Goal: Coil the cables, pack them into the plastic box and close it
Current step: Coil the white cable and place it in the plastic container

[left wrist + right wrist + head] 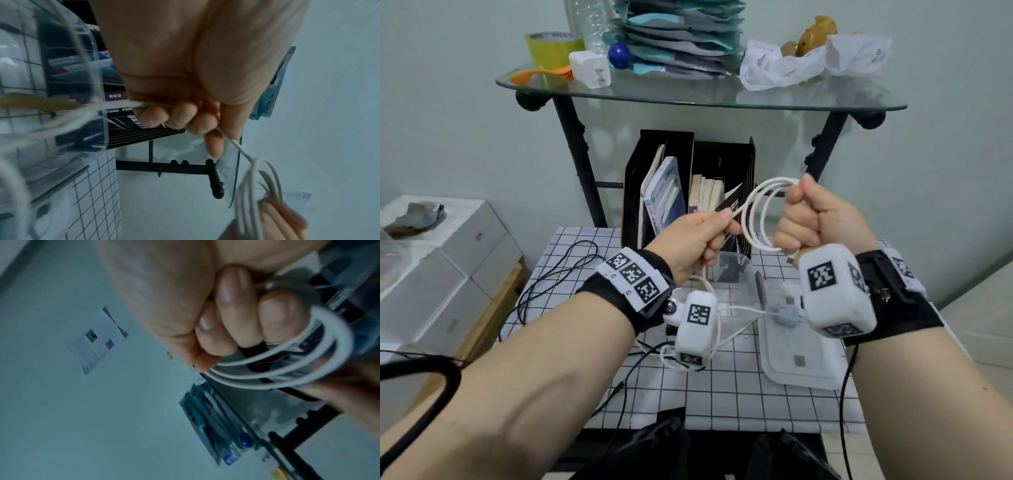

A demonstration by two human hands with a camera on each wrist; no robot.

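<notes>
A white cable (756,209) is partly wound into loops held above the table. My right hand (815,219) grips the bundle of loops (298,369) in a fist, with a plug end poking out below it. My left hand (698,236) pinches the free strand (236,142) just left of the loops; the rest of that strand hangs down to the table. The clear plastic box (736,274) stands open on the table under my hands, and its lid (801,363) lies flat to the right of it. A thin black cable (558,270) sprawls on the left of the table.
The table has a white cloth with a black grid (722,387). Black file holders with books (688,185) stand at its back, under a glass shelf (688,92) loaded with envelopes, tape and a charger. White boxes (441,260) are stacked to the left.
</notes>
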